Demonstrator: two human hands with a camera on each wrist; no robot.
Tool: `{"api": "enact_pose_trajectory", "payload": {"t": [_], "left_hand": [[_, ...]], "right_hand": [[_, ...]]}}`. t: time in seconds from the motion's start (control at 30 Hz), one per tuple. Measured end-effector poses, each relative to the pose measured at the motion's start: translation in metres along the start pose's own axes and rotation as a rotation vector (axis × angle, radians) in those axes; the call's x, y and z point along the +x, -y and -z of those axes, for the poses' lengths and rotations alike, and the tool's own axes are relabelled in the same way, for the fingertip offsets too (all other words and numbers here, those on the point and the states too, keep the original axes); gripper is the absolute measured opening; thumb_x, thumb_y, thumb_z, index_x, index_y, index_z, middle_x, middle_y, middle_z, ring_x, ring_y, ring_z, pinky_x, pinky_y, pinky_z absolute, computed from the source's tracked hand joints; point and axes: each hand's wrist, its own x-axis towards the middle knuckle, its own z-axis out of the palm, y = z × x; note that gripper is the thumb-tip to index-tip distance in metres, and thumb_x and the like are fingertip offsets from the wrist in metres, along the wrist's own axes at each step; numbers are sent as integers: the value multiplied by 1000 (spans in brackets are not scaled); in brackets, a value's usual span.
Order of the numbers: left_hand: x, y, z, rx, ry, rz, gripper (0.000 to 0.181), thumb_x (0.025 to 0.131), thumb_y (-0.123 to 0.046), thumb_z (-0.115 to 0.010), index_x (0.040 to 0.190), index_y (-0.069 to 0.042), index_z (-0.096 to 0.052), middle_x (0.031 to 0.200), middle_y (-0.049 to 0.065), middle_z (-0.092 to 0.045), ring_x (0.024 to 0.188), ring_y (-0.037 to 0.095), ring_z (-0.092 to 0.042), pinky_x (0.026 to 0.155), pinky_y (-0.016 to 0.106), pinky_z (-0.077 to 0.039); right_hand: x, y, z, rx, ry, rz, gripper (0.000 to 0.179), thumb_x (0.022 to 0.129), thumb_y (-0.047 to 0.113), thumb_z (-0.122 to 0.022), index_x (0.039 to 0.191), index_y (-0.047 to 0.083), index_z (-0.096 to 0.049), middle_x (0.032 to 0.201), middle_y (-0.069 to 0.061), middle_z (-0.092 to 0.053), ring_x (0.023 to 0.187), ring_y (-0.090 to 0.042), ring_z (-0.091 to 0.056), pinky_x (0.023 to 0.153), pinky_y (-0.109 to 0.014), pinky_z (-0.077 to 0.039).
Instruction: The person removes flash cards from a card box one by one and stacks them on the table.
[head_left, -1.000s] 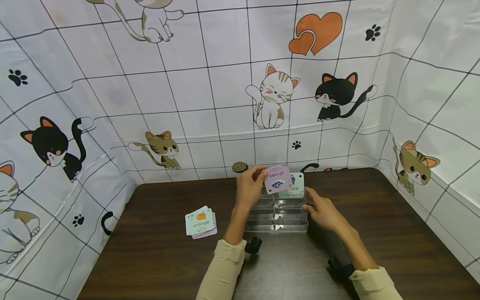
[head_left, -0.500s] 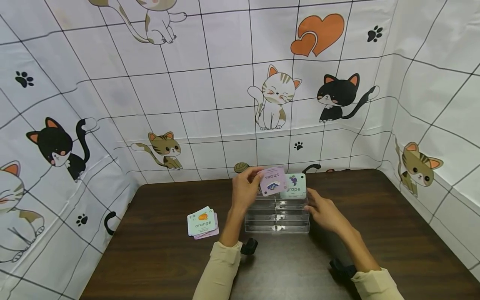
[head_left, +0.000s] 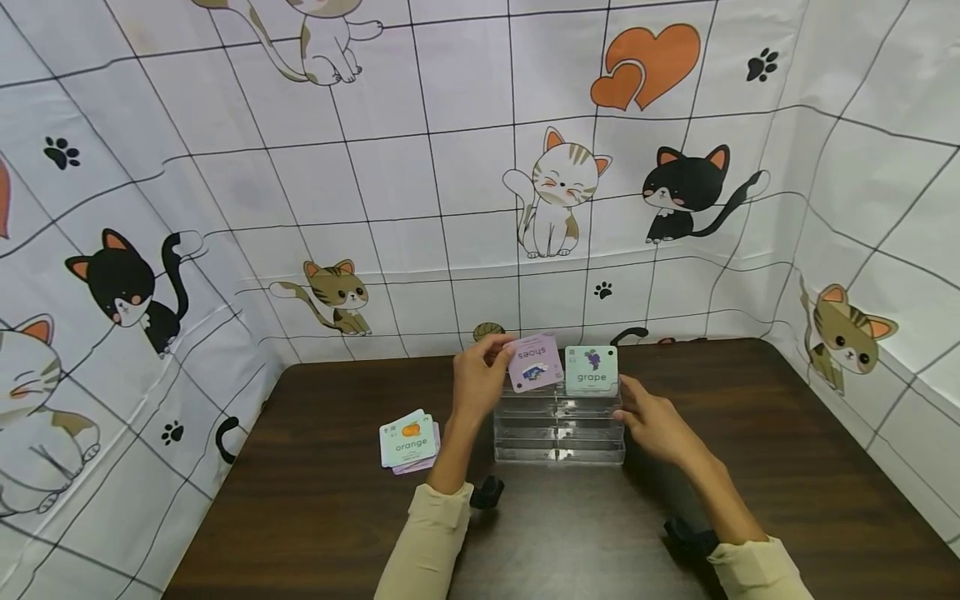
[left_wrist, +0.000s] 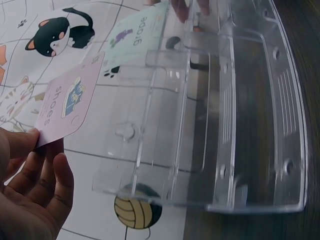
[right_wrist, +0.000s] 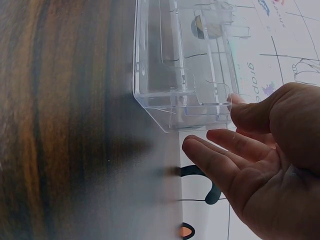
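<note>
My left hand (head_left: 478, 379) pinches a lilac flash card (head_left: 536, 363) by its edge between thumb and fingers. The card reads "shoes", upside down in the head view, and overlaps the back left of a clear plastic tiered card rack (head_left: 558, 433). At the rack's back right stands a mint-green "grape" card (head_left: 592, 372), upright. My right hand (head_left: 658, 423) is at the rack's right end, thumb and fingertips right at its side and fingers loosely extended. In the left wrist view the shoes card (left_wrist: 71, 102) is apart from the rack (left_wrist: 220, 125).
A small pile of cards (head_left: 409, 440) lies left of the rack on the dark wooden table (head_left: 322, 533), with an "orange" card on top. A white cat-print cloth (head_left: 450, 183) hangs behind the table and along both sides.
My left hand has moved a little left with the shoes card, so the grape card, partly covered before, now shows whole. My right hand stays at the rack's right end.
</note>
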Motion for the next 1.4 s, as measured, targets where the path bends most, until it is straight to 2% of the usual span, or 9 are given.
{"api": "enact_pose_trajectory", "payload": {"t": [0.17, 0.37, 0.9, 1.4], "left_hand": [[-1, 4, 10, 24, -28, -1, 17, 101, -9, -74, 115, -8, -81, 95, 11, -81, 76, 10, -65, 66, 20, -47], [-3, 11, 23, 64, -45, -4, 16, 102, -10, -73, 116, -7, -81, 95, 11, -81, 77, 13, -65, 67, 21, -46], [-11, 20, 50, 85, -60, 19, 16, 101, -9, -73, 115, -9, -82, 93, 10, -82, 71, 11, -65, 58, 20, -42], [-11, 27, 59, 107, -56, 19, 18, 102, -9, -72, 117, -6, -80, 93, 12, -81, 71, 11, -65, 59, 20, -44]], "right_hand": [[0, 1, 0, -6, 1, 2, 65, 107, 5, -63, 159, -14, -30, 151, -46, -47, 129, -56, -63, 96, -60, -59], [0, 3, 1, -5, 9, -3, 65, 107, 4, -62, 159, -14, -29, 151, -46, -46, 129, -57, -63, 96, -60, -59], [0, 1, -1, -31, -18, 8, 63, 105, 2, -62, 157, -14, -31, 150, -46, -47, 127, -57, -64, 94, -60, -60], [-1, 2, -1, -26, -19, 36, 63, 105, 1, -63, 157, -14, -31, 149, -47, -48, 124, -57, -66, 91, -59, -61]]}}
